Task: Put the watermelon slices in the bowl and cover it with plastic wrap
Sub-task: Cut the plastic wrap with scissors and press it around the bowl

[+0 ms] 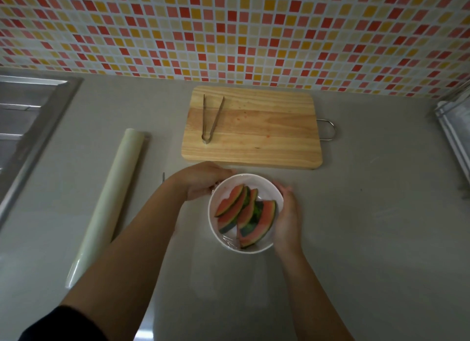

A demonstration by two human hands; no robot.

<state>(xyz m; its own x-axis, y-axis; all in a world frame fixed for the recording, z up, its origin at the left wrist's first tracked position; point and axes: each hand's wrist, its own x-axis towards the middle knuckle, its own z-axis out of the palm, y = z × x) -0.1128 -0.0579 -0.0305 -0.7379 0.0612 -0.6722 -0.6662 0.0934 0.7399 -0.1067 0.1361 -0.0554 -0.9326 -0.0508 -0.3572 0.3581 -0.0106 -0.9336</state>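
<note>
Both left grip point(201, 181) and right grip point(288, 218) clasp the bowl point(250, 179) between them.

Tongs point(203, 116) on cutting board point(267, 132), sink point(25, 116) left

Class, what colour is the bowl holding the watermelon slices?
White bowl, seen best in the head view.

The watermelon slices point(244, 213) are contained in the bowl point(251, 182), which is set on the counter point(368, 213) just before the cutting board point(267, 137). The bowl is held between the left hand point(201, 180) and the right hand point(287, 218), one at each side. The tongs point(204, 116) are laid on the board's left part. The roll of plastic wrap point(114, 200) is placed left of the bowl, with the sink point(25, 116) further left.
</note>
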